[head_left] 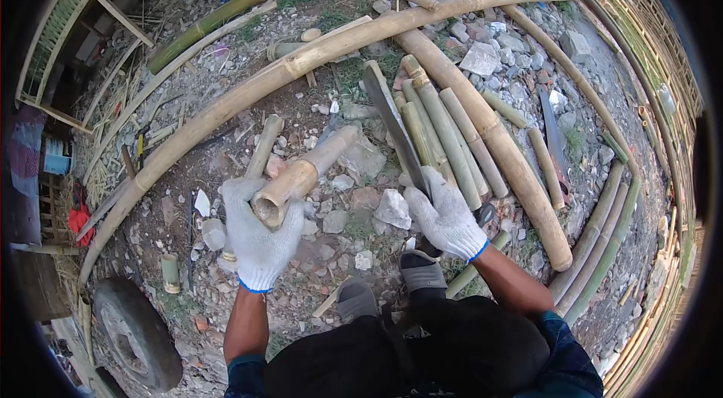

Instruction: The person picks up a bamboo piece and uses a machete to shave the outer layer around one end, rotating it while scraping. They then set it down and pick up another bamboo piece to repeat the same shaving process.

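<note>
The left hand (260, 251), in a white knitted glove, curls around the near end of a bamboo tube (325, 153), thumb on one side and fingers on the other. The tube slants up and away from the person, low over the stony ground (331, 221), its round hollow mouth facing back towards the wearer. I'd judge it stiff and fairly light for its girth, though smooth enough to slip a little; the raised ring just past the glove would give a surer hold. Its walls look thick and woody, unlikely to be crushed by a squeeze, but the cut rim might be sharp or splintery.

The right hand (446, 225), gloved too, is closed around the handle end of a big knife (395, 127), its long, flat, dark blade pointing up and away. That one probably feels heavy towards the tip, so the handle is the place to grip it.

Beyond the blade lies a bunch of slender cut lengths (444, 134), dull green and tan, beside a thick, pale pole (489, 127). Rough, chalky stones are scattered about.
</note>
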Available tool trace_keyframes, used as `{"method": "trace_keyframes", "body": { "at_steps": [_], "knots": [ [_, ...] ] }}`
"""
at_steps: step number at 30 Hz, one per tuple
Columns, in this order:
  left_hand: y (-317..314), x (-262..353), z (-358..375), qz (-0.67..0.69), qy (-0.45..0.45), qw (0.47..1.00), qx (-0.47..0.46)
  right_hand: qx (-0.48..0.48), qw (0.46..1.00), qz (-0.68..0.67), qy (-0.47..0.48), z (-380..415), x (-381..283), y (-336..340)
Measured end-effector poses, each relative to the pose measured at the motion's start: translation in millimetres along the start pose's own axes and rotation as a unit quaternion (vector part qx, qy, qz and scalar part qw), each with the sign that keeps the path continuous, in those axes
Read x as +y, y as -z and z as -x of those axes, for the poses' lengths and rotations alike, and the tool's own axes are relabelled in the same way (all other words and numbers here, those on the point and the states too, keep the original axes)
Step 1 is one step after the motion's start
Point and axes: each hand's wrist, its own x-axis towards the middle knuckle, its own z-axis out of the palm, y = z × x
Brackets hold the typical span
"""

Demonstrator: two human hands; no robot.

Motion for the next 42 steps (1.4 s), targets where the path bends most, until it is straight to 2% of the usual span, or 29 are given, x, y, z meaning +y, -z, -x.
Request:
{"method": "trace_keyframes", "body": {
  "at_steps": [3,6,9,13,14,17,18,20,22,25,26,29,31,32,33,34,37,38,41,42],
  "knots": [
    [-11.0,0.5,22.8,-0.03,-0.005,1.0,-0.009,-0.1,0.994,0.035,0.002,-12.4,-20.7,-42.7],
    [-16.0,-6.0,39.6,-0.043,-0.01,0.999,-0.028,-0.01,0.97,0.091,0.227,-1.3,-32.1,-74.1],
    [-15.6,-4.0,47.6,-0.048,0.014,0.998,-0.031,-0.036,0.968,0.084,0.233,-2.4,-18.4,-96.5],
    [-18.2,-11.3,58.1,-0.07,0.029,0.997,-0.024,-0.08,0.976,0.149,0.136,-23.0,25.3,-114.6],
    [-17.3,-9.2,61.3,-0.068,0.038,0.996,-0.032,-0.058,0.97,0.141,0.189,-15.5,31.4,-116.9],
    [-21.5,-5.5,70.1,-0.054,0.064,0.996,-0.034,-0.105,0.976,0.057,0.181,4.8,-6.0,-101.9],
    [-22.0,-4.4,73.9,-0.05,0.074,0.996,-0.025,-0.069,0.973,0.057,0.211,1.7,4.7,-110.5],
    [-22.2,-11.3,89.5,-0.045,0.071,0.996,-0.017,-0.112,0.977,0.096,0.151,-12.7,33.8,-121.1],
    [-24.4,-9.5,87.6,-0.048,0.058,0.997,-0.021,-0.124,0.975,0.14,0.116,-14.3,22.6,-114.2],
    [-23.5,-1.8,95.2,-0.06,0.058,0.995,-0.048,-0.101,0.962,0.084,0.238,5.8,-0.4,-110.3],
    [-24.3,-3.4,95.1,-0.058,0.063,0.995,-0.047,-0.09,0.964,0.069,0.242,2.6,1.4,-110.3],
    [-24.4,-4.9,94.9,-0.035,0.069,0.997,-0.029,-0.161,0.964,0.184,0.104,-30.9,51.6,-123.2],
    [-26.3,0.8,91.5,-0.019,0.075,0.996,-0.033,-0.125,0.97,0.129,0.164,-25.6,41.1,-113.3],
    [-28.4,1.1,88.2,-0.076,0.009,0.996,-0.035,-0.114,0.968,0.094,0.203,-16.9,28.6,-110.4],
    [-28.2,4.7,90.3,-0.06,0.03,0.997,-0.033,-0.107,0.963,0.058,0.242,-6.7,15.1,-106.4],
    [-31.4,7.8,87.6,-0.043,0.046,0.998,-0.021,-0.137,0.96,0.103,0.22,-4.4,4.8,-99.6],
    [-30.5,7.0,89.2,-0.054,0.04,0.997,-0.031,-0.117,0.963,0.15,0.189,-23.0,37.3,-119.7],
    [-31.2,6.5,88.9,-0.056,0.034,0.997,-0.029,-0.08,0.962,0.124,0.229,-23.0,46.7,-124.5],
    [-34.6,7.1,87.6,-0.045,0.03,0.998,0.011,-0.112,0.957,0.114,0.241,-4.7,5.2,-107.6],
    [-32.6,5.5,90.0,-0.045,0.034,0.998,-0.003,-0.119,0.956,0.107,0.244,-4.8,6.3,-106.4]
  ]
}}
